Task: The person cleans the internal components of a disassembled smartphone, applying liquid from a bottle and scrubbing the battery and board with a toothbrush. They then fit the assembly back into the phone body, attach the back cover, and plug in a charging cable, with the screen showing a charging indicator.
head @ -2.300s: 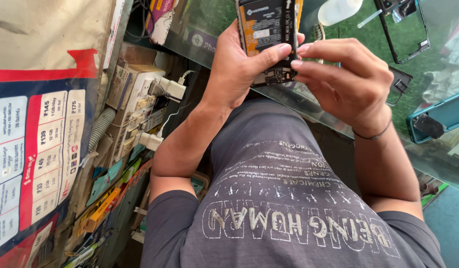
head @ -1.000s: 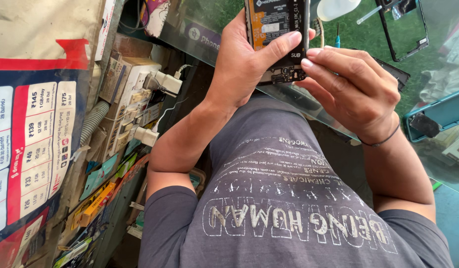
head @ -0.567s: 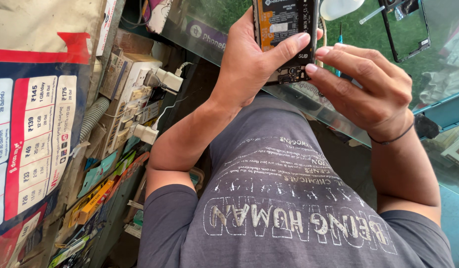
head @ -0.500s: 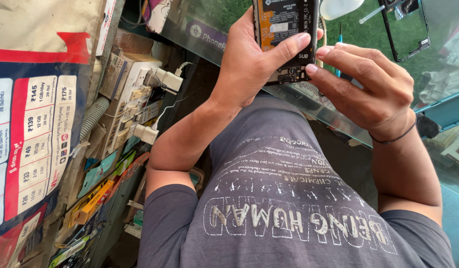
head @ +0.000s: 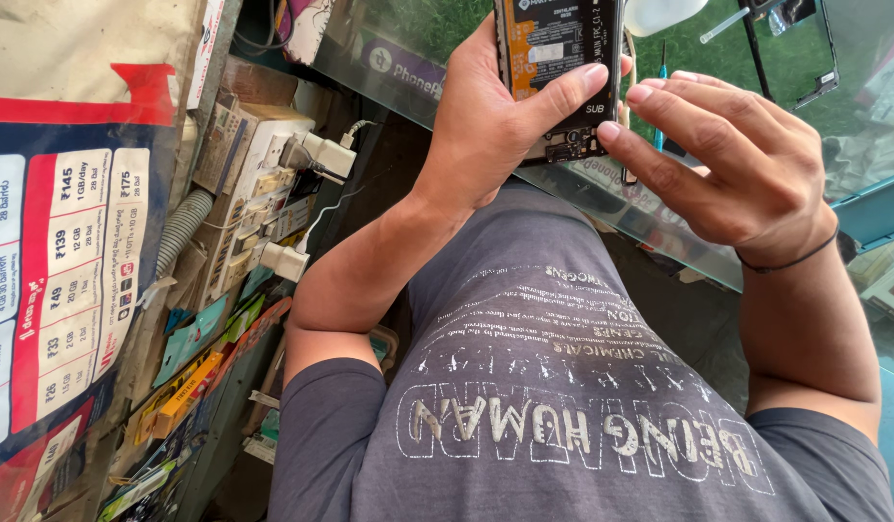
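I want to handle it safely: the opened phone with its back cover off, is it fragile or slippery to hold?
The opened phone probably stays stiff, since it keeps a flat slab shape in the left hand. It looks fragile: the battery and small board parts lie bare, where the right hand fingertips touch. It seems light, as a thumb and fingers alone hold it above the glass counter.

The left hand [head: 495, 121] grips an opened phone [head: 561, 72] with its back cover off, thumb lying across the exposed battery. The right hand [head: 732, 159] touches the phone's lower edge with its fingertips [head: 611, 130]. Below them runs a glass counter [head: 659, 217]; white plugs [head: 311, 155] sit in a wall socket board [head: 244, 193] to the left.
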